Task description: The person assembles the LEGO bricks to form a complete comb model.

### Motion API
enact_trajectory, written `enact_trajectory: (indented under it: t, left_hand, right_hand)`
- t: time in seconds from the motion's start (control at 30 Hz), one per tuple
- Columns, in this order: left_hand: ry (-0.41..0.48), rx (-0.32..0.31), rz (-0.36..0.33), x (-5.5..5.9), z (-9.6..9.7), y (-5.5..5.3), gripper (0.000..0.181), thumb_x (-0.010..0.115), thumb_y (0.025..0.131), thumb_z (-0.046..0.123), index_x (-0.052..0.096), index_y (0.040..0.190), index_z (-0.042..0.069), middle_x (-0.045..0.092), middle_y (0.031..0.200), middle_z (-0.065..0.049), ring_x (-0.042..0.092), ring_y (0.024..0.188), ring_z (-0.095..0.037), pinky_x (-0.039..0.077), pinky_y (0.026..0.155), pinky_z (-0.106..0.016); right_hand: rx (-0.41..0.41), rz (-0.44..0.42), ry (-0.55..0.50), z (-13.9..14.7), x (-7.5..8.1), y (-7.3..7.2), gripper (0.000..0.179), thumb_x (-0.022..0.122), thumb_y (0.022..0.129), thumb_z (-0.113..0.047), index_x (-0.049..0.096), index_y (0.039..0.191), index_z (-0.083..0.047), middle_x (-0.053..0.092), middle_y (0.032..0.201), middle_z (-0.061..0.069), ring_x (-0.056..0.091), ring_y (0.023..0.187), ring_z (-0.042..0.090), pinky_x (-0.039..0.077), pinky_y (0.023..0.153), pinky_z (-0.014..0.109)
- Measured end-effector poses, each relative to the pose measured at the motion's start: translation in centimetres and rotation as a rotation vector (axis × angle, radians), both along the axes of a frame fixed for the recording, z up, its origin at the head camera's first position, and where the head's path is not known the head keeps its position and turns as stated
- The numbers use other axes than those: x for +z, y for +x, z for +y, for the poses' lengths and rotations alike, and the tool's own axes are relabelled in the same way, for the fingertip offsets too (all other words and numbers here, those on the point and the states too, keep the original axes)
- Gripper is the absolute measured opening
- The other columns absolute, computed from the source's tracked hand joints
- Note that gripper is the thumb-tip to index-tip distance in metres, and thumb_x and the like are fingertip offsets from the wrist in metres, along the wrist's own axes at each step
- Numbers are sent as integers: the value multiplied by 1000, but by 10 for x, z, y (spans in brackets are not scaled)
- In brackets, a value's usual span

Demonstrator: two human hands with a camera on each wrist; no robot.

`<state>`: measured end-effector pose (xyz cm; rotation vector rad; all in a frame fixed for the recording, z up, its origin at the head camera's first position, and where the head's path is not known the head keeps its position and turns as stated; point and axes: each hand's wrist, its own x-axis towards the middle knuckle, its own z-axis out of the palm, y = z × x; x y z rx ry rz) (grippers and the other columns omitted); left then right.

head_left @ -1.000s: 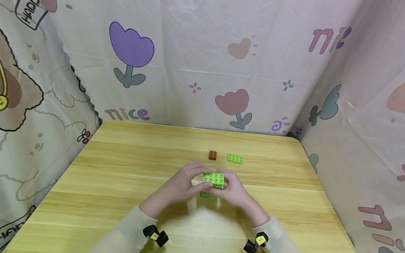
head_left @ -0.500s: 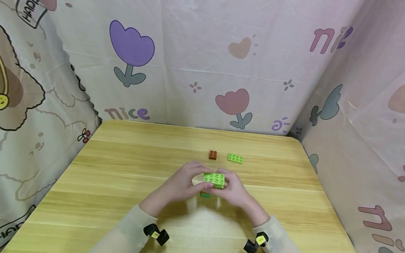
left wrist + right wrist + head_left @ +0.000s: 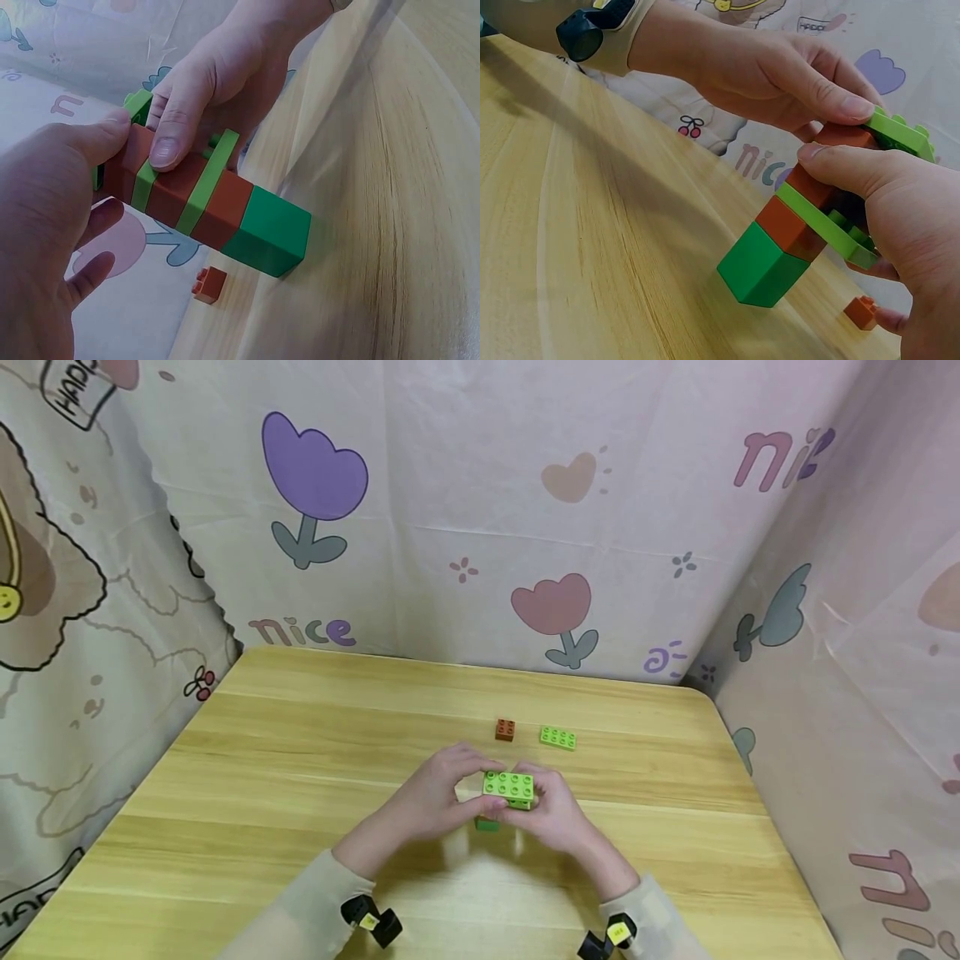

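A stack of toy building bricks (image 3: pixel 174 193) stands on the table, a dark green block (image 3: pixel 761 266) at its foot. Reddish-brown bricks and thin lime-green pieces alternate above it. Across the top lies a lime-green brick (image 3: pixel 508 787) with studs facing up. My left hand (image 3: pixel 431 793) pinches this top brick between thumb and fingers. My right hand (image 3: pixel 551 810) grips the stack just below, its thumb pressed against a brown brick in the left wrist view. Fingers hide part of the upper stack.
Behind the hands, a small reddish-brown brick (image 3: pixel 506 730) and a lime-green studded brick (image 3: pixel 558 738) lie apart on the wooden table (image 3: pixel 315 727). Printed cloth (image 3: pixel 450 485) hangs along the table's back and sides.
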<state>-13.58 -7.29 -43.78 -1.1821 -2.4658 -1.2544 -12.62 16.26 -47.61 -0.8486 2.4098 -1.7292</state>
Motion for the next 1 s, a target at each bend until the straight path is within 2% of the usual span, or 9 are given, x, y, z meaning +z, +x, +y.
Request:
enact_trajectory:
  t: [0.3, 0.37, 0.47, 0.57, 0.63, 0.7, 0.83, 1.0]
  left_hand:
    - [32, 23, -52, -3, 1, 1, 41, 86, 91, 35, 77, 125, 14, 72, 119, 7, 65, 113, -11, 55, 99, -41]
    - [44, 24, -55, -4, 1, 1, 41, 86, 91, 36, 77, 125, 15, 72, 119, 7, 65, 112, -11, 55, 99, -42]
    - [56, 18, -55, -5, 1, 0, 41, 86, 91, 36, 77, 126, 17, 73, 120, 8, 65, 113, -11, 55, 99, -41]
    - [64, 12, -55, -6, 1, 1, 43, 86, 91, 37, 76, 127, 16, 73, 121, 8, 64, 112, -10, 55, 98, -41]
    - [67, 12, -56, -6, 1, 1, 44, 86, 90, 37, 76, 128, 15, 73, 121, 8, 64, 112, -10, 55, 97, -40]
    - [66, 16, -56, -7, 1, 1, 44, 86, 90, 37, 76, 127, 16, 72, 120, 9, 64, 111, -9, 56, 97, -39]
    - [70, 19, -54, -8, 1, 1, 42, 86, 91, 36, 76, 127, 17, 72, 119, 10, 64, 112, -9, 56, 97, -38]
    - [75, 10, -49, -9, 0, 1, 41, 84, 93, 37, 75, 129, 17, 72, 122, 9, 64, 113, -9, 56, 98, -39]
  right_hand:
    - [7, -5, 5, 0, 0, 0, 22, 90, 86, -15, 76, 101, -21, 71, 97, -2, 68, 87, 22, 59, 81, 38]
    - [9, -1, 11, 1, -1, -1, 24, 90, 87, -16, 76, 105, -22, 72, 99, -2, 68, 89, 21, 59, 81, 38]
    - [-1, 3, 27, 6, 2, 0, 36, 89, 88, -19, 74, 120, -24, 74, 114, -4, 69, 103, 22, 56, 92, 46]
    - [-29, 33, 56, 14, 8, 3, 53, 89, 89, -23, 68, 137, -28, 70, 131, -9, 64, 122, 22, 46, 106, 61]
    - [-35, 73, 53, 18, 12, 4, 55, 89, 88, -20, 67, 138, -26, 69, 134, -9, 62, 127, 22, 39, 110, 66]
    - [-22, 117, 29, 21, 14, 4, 53, 88, 89, -15, 68, 137, -21, 70, 132, -5, 63, 126, 24, 39, 111, 65]
    - [16, 186, -36, 24, 14, 2, 44, 84, 90, -3, 71, 131, -12, 73, 125, 3, 67, 118, 27, 48, 107, 52]
    - [9, 232, -39, 24, 14, 2, 40, 84, 90, -2, 74, 128, -11, 75, 120, 3, 69, 113, 25, 53, 103, 43]
